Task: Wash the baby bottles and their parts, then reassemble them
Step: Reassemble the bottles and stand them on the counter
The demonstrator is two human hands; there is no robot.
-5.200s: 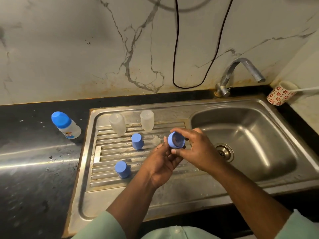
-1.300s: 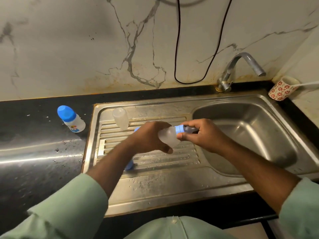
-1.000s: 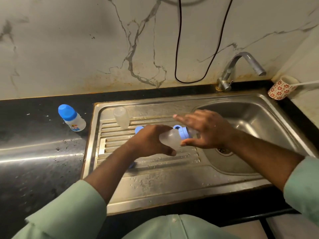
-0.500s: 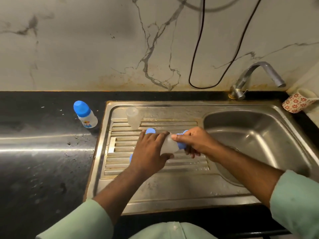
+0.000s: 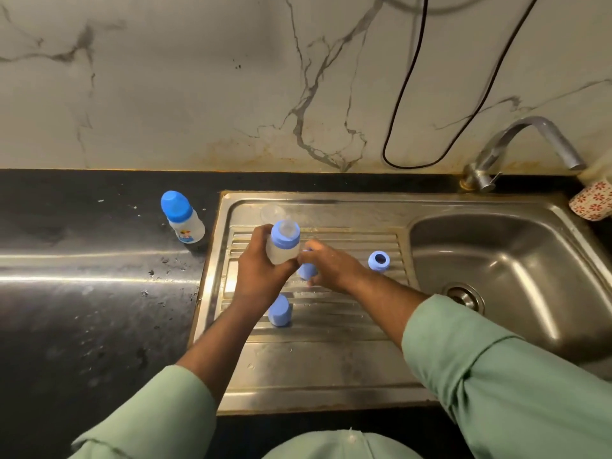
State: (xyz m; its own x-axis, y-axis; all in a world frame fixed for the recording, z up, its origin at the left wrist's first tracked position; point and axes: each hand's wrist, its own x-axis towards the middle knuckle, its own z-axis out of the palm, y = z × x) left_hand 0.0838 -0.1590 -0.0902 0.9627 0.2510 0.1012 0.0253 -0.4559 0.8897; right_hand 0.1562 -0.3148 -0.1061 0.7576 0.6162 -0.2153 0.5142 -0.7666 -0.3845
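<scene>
My left hand (image 5: 260, 276) grips a clear baby bottle (image 5: 281, 251) upright over the drainboard; a blue collar with a clear nipple sits on its top. Just right of it, my right hand (image 5: 332, 266) pinches a blue cap (image 5: 306, 272) that stands on the drainboard ribs. A second blue cap (image 5: 280, 312) stands nearer to me, below my left wrist. A loose blue collar ring (image 5: 379, 261) stands at the drainboard's right side. A bare clear bottle body (image 5: 272, 213) stands behind the held bottle. A fully assembled bottle (image 5: 182, 217) with blue cap stands on the black counter.
The steel drainboard (image 5: 331, 359) joins the sink basin (image 5: 516, 260) on the right, with a tap (image 5: 526, 134) behind it. A red-flowered cup (image 5: 592, 200) stands at the far right. A black cable (image 5: 407, 94) hangs on the marble wall. The black counter (image 5: 82, 309) lies left.
The bottle, held sideways between both hands before, now stands upright in my left hand with collar and nipple on. My right hand has left it and dropped onto a blue cap.
</scene>
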